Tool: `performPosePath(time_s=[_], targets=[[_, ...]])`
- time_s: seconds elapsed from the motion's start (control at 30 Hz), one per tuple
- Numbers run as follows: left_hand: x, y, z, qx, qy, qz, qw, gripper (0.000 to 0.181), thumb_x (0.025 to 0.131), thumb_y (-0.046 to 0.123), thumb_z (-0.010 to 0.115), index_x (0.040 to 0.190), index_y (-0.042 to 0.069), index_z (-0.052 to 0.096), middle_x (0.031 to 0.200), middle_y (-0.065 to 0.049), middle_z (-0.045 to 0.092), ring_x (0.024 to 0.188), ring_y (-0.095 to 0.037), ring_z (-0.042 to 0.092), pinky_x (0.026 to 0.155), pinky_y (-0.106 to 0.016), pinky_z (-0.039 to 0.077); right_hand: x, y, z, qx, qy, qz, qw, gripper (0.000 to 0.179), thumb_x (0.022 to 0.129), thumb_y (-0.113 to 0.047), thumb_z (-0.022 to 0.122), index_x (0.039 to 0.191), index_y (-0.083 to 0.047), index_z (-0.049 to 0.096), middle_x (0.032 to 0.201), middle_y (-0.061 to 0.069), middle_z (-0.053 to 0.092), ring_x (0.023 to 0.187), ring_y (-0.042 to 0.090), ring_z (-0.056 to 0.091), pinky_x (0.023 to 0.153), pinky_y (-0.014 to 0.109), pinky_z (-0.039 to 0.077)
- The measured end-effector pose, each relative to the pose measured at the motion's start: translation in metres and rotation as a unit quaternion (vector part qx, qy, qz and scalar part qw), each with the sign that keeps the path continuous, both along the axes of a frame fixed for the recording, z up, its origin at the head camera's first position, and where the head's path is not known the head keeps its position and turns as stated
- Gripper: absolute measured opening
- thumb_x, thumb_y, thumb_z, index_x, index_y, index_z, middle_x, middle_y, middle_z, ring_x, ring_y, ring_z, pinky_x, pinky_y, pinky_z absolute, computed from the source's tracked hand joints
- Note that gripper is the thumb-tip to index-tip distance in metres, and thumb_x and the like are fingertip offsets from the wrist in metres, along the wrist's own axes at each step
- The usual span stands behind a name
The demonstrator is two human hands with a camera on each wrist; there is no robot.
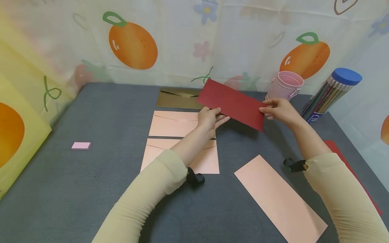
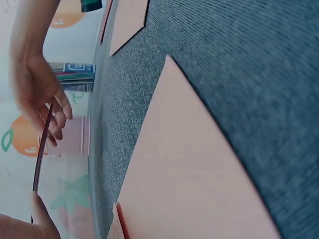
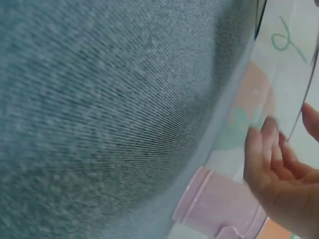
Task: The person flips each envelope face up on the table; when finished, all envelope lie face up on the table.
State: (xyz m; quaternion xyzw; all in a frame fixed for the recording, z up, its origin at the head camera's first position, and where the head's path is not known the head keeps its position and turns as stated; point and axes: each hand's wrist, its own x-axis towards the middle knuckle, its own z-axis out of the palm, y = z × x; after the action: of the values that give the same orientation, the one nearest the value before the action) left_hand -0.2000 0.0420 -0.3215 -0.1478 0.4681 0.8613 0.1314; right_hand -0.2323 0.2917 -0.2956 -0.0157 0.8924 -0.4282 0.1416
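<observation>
Both hands hold a red envelope (image 1: 232, 104) above the table, its plain side toward the head camera and its right end tilted down. My left hand (image 1: 209, 119) pinches the lower left edge, thumb on top and fingers beneath. At the right end, my right hand (image 1: 279, 109) pinches the short edge. In the left wrist view the envelope (image 2: 42, 144) appears edge-on between the hands. Below the left hand lie two pink envelopes (image 1: 174, 123) with flaps up, one above the other, partly covered by the left arm. Behind them is a gold envelope (image 1: 179, 98), partly hidden.
A plain pink envelope (image 1: 279, 199) lies slanted at front right, and a red piece (image 1: 335, 148) shows beside the right sleeve. At back right stand a pink bucket (image 1: 290, 81) and a blue-lidded tub of pencils (image 1: 328, 91). A small pink block (image 1: 81, 145) rests at left.
</observation>
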Motion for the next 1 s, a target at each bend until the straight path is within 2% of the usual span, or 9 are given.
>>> performPosePath(time_s=[0.1, 0.23, 0.3, 0.43, 0.57, 0.7, 0.83, 0.93, 1.0], targets=[[0.0, -0.001, 0.0, 0.007, 0.002, 0.024, 0.9997, 0.033, 0.101, 0.005, 0.051, 0.134, 0.005, 0.052, 0.132, -0.019, 0.062, 0.096, -0.024, 0.07, 0.095, -0.038, 0.059, 0.002, 0.005, -0.002, -0.102, -0.07, -0.011, 0.9922, 0.035, 0.099, -0.024, 0.059, 0.124, 0.0, 0.053, 0.082, -0.015, 0.066, 0.073, -0.002, 0.066, 0.074, 0.019, 0.06], [-0.001, 0.0, -0.001, 0.017, 0.006, 0.042, 0.9989, 0.033, 0.102, 0.005, 0.051, 0.135, 0.003, 0.05, 0.133, -0.021, 0.061, 0.082, -0.018, 0.068, 0.095, -0.038, 0.059, 0.006, 0.007, 0.0, -0.214, -0.147, -0.026, 0.9653, 0.005, 0.099, -0.016, 0.058, 0.099, -0.013, 0.062, 0.079, -0.006, 0.07, 0.073, 0.007, 0.07, 0.073, 0.024, 0.062], [-0.001, 0.0, -0.001, 0.018, 0.008, 0.044, 0.9989, 0.033, 0.101, 0.005, 0.052, 0.134, 0.002, 0.05, 0.13, -0.02, 0.063, 0.077, -0.015, 0.067, 0.095, -0.038, 0.058, 0.006, 0.008, 0.001, -0.247, -0.165, -0.032, 0.9543, 0.008, 0.099, -0.013, 0.058, 0.094, -0.015, 0.063, 0.078, -0.002, 0.071, 0.072, 0.01, 0.07, 0.072, 0.025, 0.062], [-0.001, -0.004, -0.001, 0.021, 0.011, 0.042, 0.9989, 0.032, 0.099, 0.001, 0.054, 0.131, 0.0, 0.051, 0.113, -0.014, 0.066, 0.075, -0.013, 0.066, 0.096, -0.038, 0.058, 0.006, 0.013, 0.001, -0.277, -0.163, -0.036, 0.9463, 0.009, 0.099, -0.009, 0.057, 0.093, -0.014, 0.062, 0.077, -0.001, 0.07, 0.07, 0.011, 0.069, 0.072, 0.026, 0.062], [-0.003, -0.014, 0.003, 0.01, 0.018, 0.049, 0.9986, 0.035, 0.096, -0.002, 0.054, 0.131, -0.002, 0.049, 0.097, -0.006, 0.06, 0.076, -0.013, 0.063, 0.09, -0.032, 0.06, 0.007, 0.02, 0.002, -0.283, -0.155, -0.047, 0.9453, 0.012, 0.099, -0.009, 0.057, 0.092, -0.015, 0.064, 0.078, -0.003, 0.07, 0.07, 0.01, 0.068, 0.071, 0.025, 0.062], [-0.007, -0.027, 0.007, -0.039, 0.03, 0.048, 0.9976, 0.038, 0.095, -0.002, 0.055, 0.133, -0.002, 0.052, 0.096, -0.004, 0.06, 0.079, -0.012, 0.062, 0.079, -0.023, 0.061, 0.007, 0.028, 0.002, -0.265, -0.149, -0.066, 0.9505, 0.014, 0.099, -0.014, 0.057, 0.092, -0.02, 0.067, 0.081, -0.005, 0.07, 0.07, 0.01, 0.068, 0.071, 0.023, 0.061], [-0.013, -0.036, 0.011, -0.075, 0.031, 0.026, 0.9963, 0.037, 0.096, 0.002, 0.056, 0.133, 0.0, 0.056, 0.099, -0.006, 0.061, 0.081, -0.013, 0.062, 0.092, -0.031, 0.059, 0.008, 0.036, 0.002, -0.254, -0.148, -0.061, 0.954, 0.013, 0.1, -0.016, 0.057, 0.095, -0.022, 0.066, 0.084, -0.006, 0.071, 0.074, 0.01, 0.068, 0.073, 0.023, 0.061], [-0.017, -0.039, 0.013, -0.088, 0.026, -0.007, 0.9957, 0.036, 0.098, 0.006, 0.056, 0.133, 0.002, 0.057, 0.102, -0.007, 0.06, 0.084, -0.015, 0.061, 0.103, -0.041, 0.053, 0.01, 0.04, 0.003, -0.25, -0.147, -0.05, 0.9558, 0.013, 0.1, -0.016, 0.056, 0.096, -0.023, 0.067, 0.086, -0.007, 0.071, 0.075, 0.009, 0.068, 0.073, 0.022, 0.061], [-0.019, -0.042, 0.014, -0.106, 0.024, -0.03, 0.9936, 0.035, 0.098, 0.007, 0.057, 0.133, 0.004, 0.058, 0.103, -0.007, 0.059, 0.085, -0.016, 0.061, 0.105, -0.046, 0.052, 0.011, 0.042, 0.003, -0.248, -0.145, -0.046, 0.9567, 0.014, 0.101, -0.017, 0.056, 0.096, -0.023, 0.068, 0.086, -0.007, 0.071, 0.075, 0.009, 0.069, 0.074, 0.022, 0.061]])
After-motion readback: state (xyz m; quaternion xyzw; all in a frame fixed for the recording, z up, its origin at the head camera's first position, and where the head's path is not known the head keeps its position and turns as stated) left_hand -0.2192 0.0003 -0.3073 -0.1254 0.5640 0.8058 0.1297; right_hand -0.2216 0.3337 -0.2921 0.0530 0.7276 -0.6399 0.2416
